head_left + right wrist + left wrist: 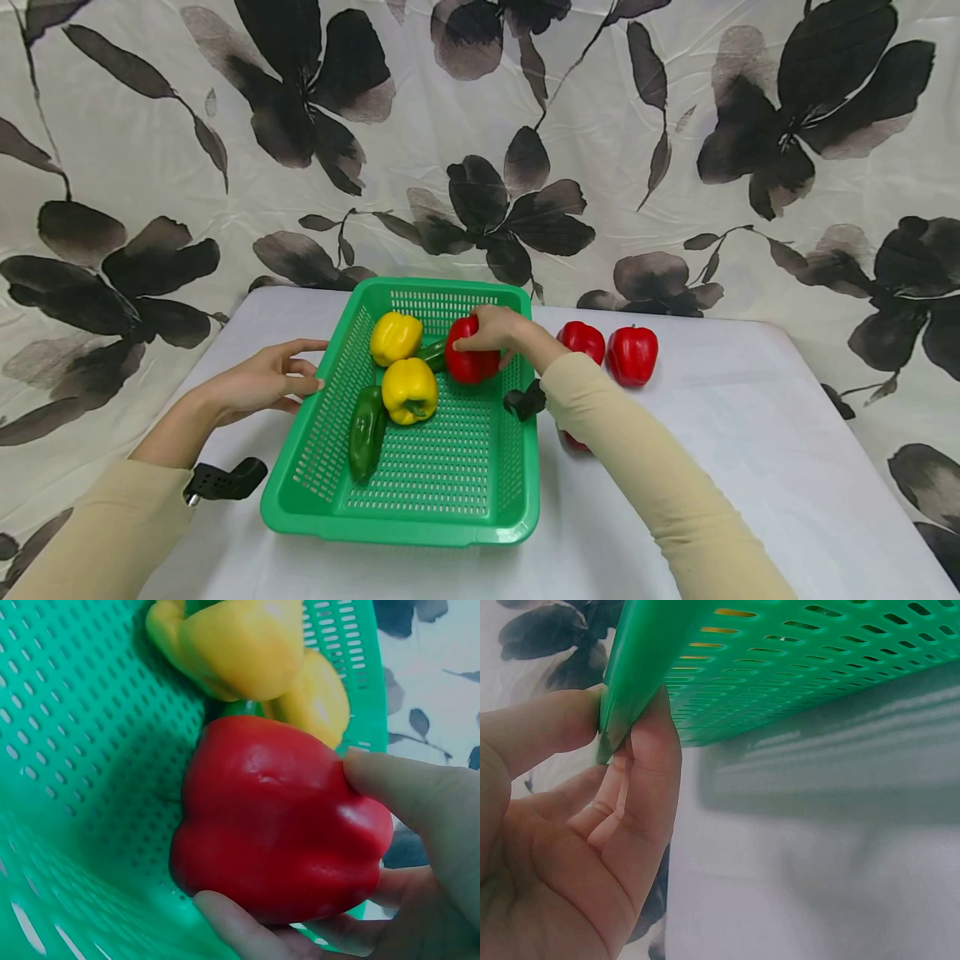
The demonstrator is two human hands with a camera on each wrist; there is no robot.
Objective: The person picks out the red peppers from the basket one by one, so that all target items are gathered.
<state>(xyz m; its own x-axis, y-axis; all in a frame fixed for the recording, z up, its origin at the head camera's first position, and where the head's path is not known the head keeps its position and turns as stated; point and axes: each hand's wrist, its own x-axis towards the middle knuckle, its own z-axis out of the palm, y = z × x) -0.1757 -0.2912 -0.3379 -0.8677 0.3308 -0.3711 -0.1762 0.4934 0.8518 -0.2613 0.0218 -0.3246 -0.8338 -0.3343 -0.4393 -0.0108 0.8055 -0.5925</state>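
Note:
My left hand (266, 379) pinches the left rim of a green plastic basket (401, 533) between thumb and fingers, as the left wrist view shows up close. Inside the basket's right side, my right hand (497, 331) grips a red bell pepper (470, 358), thumb on one side and fingers on the other. Two yellow bell peppers, one at the back (395, 337) and one nearer (409, 392), lie left of it. A dark green cucumber (367, 433) rests along the basket's left side. Another green cucumber (432, 356) is partly hidden between the peppers.
Right of the basket on the white table (720, 433) sit a red bell pepper (632, 356) and another red one (581, 340) beside it. A further red piece (576, 442) shows mostly hidden behind the right forearm. A floral cloth (480, 125) hangs behind the table.

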